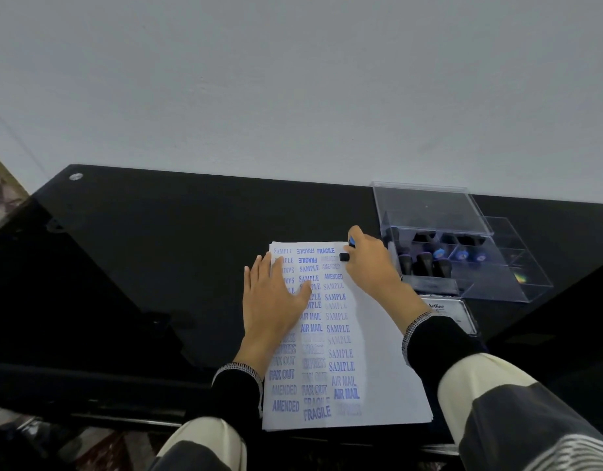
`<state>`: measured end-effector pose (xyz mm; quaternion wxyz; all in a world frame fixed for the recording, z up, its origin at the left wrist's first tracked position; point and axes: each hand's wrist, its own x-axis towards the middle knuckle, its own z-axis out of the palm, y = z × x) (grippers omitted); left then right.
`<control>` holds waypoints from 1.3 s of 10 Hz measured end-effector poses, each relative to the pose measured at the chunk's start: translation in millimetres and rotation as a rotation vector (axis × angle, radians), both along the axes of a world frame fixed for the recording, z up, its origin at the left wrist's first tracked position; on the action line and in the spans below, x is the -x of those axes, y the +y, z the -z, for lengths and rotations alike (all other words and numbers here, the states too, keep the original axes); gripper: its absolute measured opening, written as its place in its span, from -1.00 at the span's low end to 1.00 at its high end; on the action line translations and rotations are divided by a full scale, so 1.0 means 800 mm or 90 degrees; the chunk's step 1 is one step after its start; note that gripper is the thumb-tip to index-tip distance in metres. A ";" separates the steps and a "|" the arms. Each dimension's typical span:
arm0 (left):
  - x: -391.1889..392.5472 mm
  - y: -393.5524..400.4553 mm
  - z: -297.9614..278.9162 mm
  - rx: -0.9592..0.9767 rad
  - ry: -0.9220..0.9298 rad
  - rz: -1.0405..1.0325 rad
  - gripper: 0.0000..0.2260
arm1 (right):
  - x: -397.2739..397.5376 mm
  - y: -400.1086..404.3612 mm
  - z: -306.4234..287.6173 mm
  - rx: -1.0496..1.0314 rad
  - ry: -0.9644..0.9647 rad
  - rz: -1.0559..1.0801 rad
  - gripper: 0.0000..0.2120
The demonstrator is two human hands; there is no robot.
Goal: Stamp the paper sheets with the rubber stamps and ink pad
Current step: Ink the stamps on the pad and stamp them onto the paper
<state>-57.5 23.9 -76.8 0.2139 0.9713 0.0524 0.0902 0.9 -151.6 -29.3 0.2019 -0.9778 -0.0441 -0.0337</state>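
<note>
A person seated at a glossy black desk [157, 266] works over a stack of white paper sheets [378, 334], the top sheet already crowded with blue impressions in three columns — SAMPLE, FRAGILE, AMENDED, AIR MAIL, EXPRESS and FAX OUT among the words legible. The left hand [276, 297] lies flat on the upper left part of the sheet, fingers straight and spread, pressing the paper down. The right hand [371, 263] is at the sheet's upper right corner, its fingers curled around a small black rubber stamp [344, 256] whose base sits at the paper near the far edge, beside the AMENDED marks; a patch of blue shows between the fingertips above it. Just to the right of the stack stands a clear plastic case [429, 205] with its lid raised — inside, several more black-handled stamps [424, 263] stand in rows, some showing blue ends. In front of the case, close to the right wrist and partly hidden by the sleeve, lies the ink pad [453, 309] in a pale tin bearing the word Artline; whether it is open cannot be made out. Both forearms wear dark sleeves [439, 338] with light stitched cuffs. A plain pale wall [293, 79] rises behind the desk.
</note>
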 end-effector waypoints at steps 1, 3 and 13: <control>0.000 0.000 0.000 0.003 -0.001 0.000 -0.31 | 0.010 0.002 0.004 -0.002 -0.029 0.011 -0.80; 0.001 0.000 -0.001 0.004 0.002 0.001 -0.31 | -0.005 -0.002 -0.001 -0.006 -0.005 -0.007 -0.84; 0.001 0.001 -0.002 0.014 -0.004 -0.002 -0.31 | 0.016 -0.050 -0.029 -0.343 -0.112 0.065 -0.96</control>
